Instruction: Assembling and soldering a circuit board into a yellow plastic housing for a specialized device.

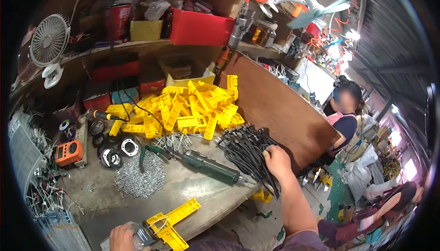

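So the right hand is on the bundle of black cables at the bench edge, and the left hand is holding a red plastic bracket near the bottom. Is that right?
Not quite: the bracket in the left hand is yellow, not red, as the head view shows. The rest stands: the right hand rests on the bundle of black cables at the bench edge.

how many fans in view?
2. White desk fan on the shelf's left end; pale-blue-bladed fan up at top right above the benches. Others may be hidden in the clutter.
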The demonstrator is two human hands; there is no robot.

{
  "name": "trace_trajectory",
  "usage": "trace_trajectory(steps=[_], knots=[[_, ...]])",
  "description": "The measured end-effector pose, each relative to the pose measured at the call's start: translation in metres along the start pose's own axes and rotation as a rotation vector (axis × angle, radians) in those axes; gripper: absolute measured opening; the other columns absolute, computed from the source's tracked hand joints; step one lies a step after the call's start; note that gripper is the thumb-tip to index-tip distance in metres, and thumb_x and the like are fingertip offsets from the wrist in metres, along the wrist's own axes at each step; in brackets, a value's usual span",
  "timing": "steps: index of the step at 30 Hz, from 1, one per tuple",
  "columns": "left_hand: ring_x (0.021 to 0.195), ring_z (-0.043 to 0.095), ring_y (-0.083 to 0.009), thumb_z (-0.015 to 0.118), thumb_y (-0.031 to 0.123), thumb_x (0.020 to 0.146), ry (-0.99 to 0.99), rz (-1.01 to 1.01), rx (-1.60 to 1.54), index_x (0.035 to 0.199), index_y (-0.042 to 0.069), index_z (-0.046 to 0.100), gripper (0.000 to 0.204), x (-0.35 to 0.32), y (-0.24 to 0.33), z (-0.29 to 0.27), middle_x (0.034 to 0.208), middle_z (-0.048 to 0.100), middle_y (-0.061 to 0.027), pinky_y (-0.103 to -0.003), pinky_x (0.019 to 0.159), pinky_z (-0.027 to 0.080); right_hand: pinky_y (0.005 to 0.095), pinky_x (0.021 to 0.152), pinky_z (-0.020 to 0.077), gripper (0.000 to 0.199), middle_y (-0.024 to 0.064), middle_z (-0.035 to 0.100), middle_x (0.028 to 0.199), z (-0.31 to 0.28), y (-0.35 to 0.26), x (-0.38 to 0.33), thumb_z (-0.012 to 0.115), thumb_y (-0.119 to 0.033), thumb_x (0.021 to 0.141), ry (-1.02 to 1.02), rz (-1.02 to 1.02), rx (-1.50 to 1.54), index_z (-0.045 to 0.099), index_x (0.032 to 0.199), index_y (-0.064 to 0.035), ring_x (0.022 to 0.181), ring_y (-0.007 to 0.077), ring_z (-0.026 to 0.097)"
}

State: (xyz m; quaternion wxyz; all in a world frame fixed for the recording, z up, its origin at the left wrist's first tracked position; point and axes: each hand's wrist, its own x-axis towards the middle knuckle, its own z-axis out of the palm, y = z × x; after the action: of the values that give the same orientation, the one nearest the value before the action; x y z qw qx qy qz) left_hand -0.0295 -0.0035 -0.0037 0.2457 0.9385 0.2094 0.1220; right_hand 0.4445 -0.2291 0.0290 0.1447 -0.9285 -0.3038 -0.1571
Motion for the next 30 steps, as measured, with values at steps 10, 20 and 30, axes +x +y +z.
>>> trace_trajectory(steps=[10, 20, 30], knots=[[0.118, 0.048, -0.0418, 0.076, 0.027, 0.073, 0.037, -0.02, 0.102, 0.127, -0.001, 0.049, 0.067, -0.009, 0.002, 0.005, 0.126, 0.052, -0.0237, -0.049, 0.101, 0.038, 0.0474, 0.079, 0.0484, 0.03, 0.0223, 0.06, 0.093, 0.029, -0.015, 0.002, 0.065, -0.026, 0.085, -0.047, -0.188, 0.017, 0.054, 0.095, 0.0003, 0.091, 0.04, 0.06], [0.117, 0.05, -0.0395, 0.082, 0.053, 0.058, 0.182, -0.074, -0.077, 0.13, 0.0, 0.047, 0.096, -0.017, -0.016, 0.017, 0.125, 0.051, -0.0216, -0.047, 0.099, 0.042, 0.0332, 0.065, 0.0478, 0.005, 0.0106, 0.061, 0.103, -0.055, -0.097, 0.001, 0.047, -0.012, 0.097, -0.011, 0.066, 1.714, 0.046, 0.101, -0.0103, 0.077, 0.0178, 0.06], [0.092, 0.067, -0.0311, 0.056, 0.007, 0.094, -0.012, -0.187, -0.69, 0.138, 0.003, 0.032, 0.05, 0.056, 0.056, -0.014, 0.111, 0.064, -0.0199, -0.038, 0.078, 0.052, 0.0278, 0.076, 0.0439, 0.027, 0.0002, 0.05, 0.094, -0.021, -0.277, -0.035, 0.061, 0.004, 0.087, -0.053, -0.18, 1.92, 0.045, 0.104, -0.0104, 0.087, 0.0105, 0.051]])
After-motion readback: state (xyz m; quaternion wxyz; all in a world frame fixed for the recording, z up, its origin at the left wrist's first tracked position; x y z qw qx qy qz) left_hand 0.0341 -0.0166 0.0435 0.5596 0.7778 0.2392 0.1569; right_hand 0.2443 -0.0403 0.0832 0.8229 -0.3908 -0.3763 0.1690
